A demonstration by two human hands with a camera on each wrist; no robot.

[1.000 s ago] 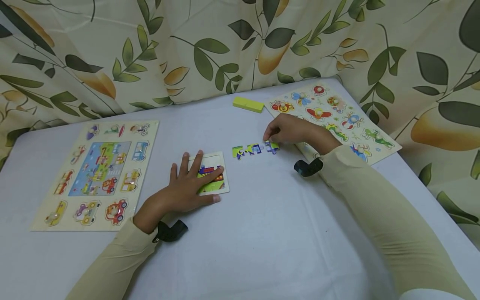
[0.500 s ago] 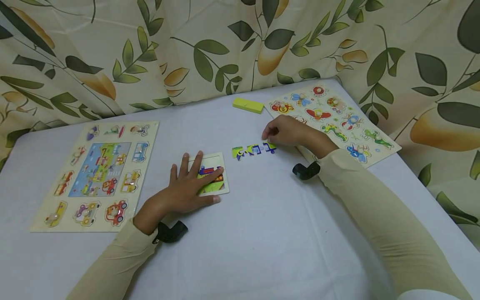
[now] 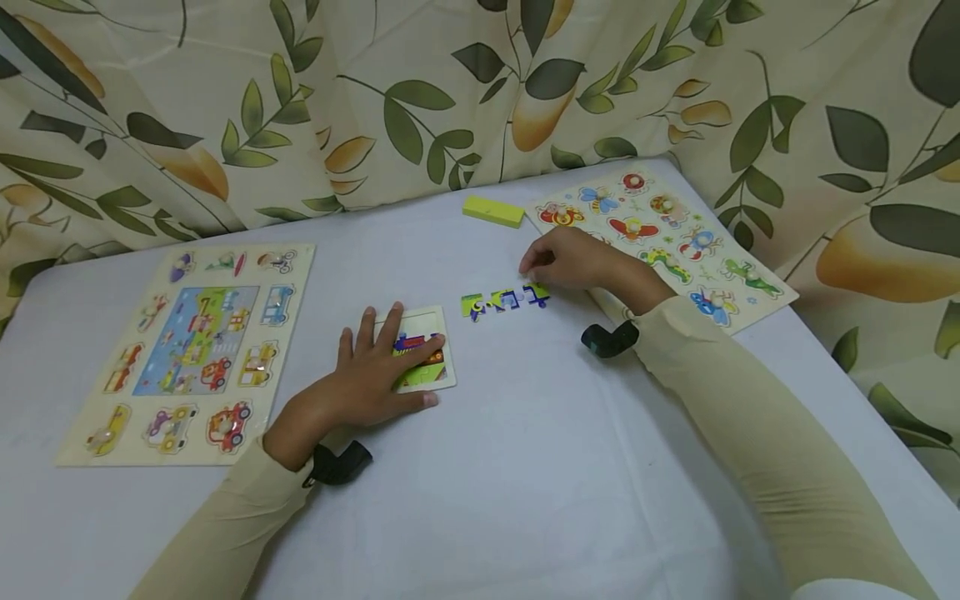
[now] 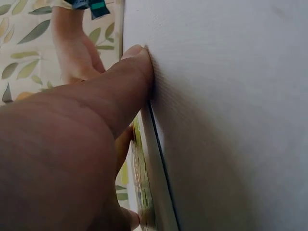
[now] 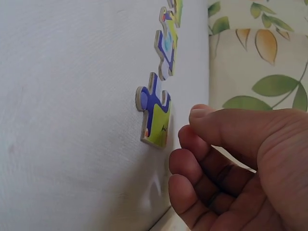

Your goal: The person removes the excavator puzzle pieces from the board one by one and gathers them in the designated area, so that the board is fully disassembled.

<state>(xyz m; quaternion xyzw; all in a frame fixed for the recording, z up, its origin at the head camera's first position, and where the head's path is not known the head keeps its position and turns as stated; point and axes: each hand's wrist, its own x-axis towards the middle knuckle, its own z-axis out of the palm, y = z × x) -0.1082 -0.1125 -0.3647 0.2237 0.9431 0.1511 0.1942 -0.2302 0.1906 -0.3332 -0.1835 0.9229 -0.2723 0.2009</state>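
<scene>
My left hand (image 3: 360, 392) lies with fingers spread on a small framed jigsaw (image 3: 423, 371) with a train picture, thumb beside its near edge on the cloth. The left wrist view shows that thumb touching the cloth beside the frame's side. Three loose jigsaw pieces stand in a row to the right: a left piece (image 3: 471, 305), a middle piece (image 3: 507, 298) and a right piece (image 3: 536, 294). My right hand (image 3: 572, 260) hovers just behind the right piece, fingers loosely curled and thumb near the index fingertip. In the right wrist view, a gap separates its fingertips from that green and purple piece (image 5: 156, 118).
A vehicle peg puzzle board (image 3: 292, 333) lies at the left. Under and behind my right forearm is an insect puzzle board (image 3: 750, 308). A yellow block (image 3: 492, 212) sits at the back, near the leaf-patterned curtain (image 3: 420, 50). White cloth covers the table.
The right jigsaw piece has turned and shifted slightly left in the row. My right hand has let go of it and drawn a little left. The left hand keeps its place.
</scene>
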